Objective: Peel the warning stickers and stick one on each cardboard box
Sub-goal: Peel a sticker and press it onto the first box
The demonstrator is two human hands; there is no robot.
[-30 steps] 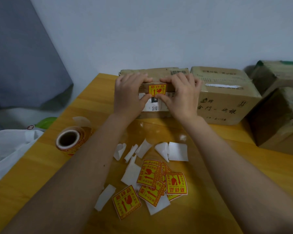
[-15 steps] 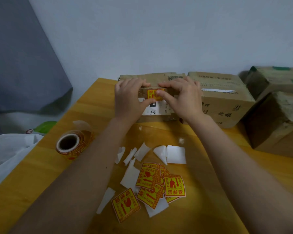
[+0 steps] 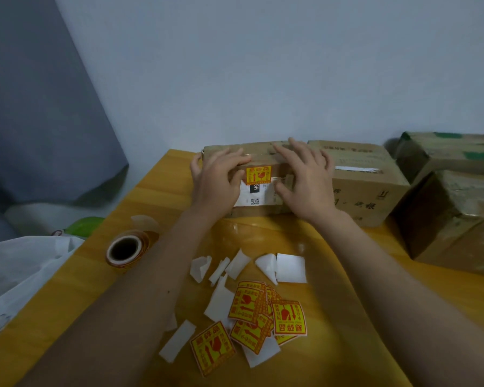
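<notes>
Sticker is sitting flat on the near face of the left box, just above a white label and close to the top edge. Left hand and right hand are resting on the box at either side of it, fingers spread and nearly straight, gripping nothing. This is looking like the end of the pressing-down step for this box. Next move is likely calling for a fresh sticker from the pile on the table, its backing peeled, then placement on the second box to the right. The stuck sticker is roughly square, so no long axis is showing; its face is pointing toward the camera, edges running level with the box top. Whether its print is standing upright is too small to tell.
</notes>
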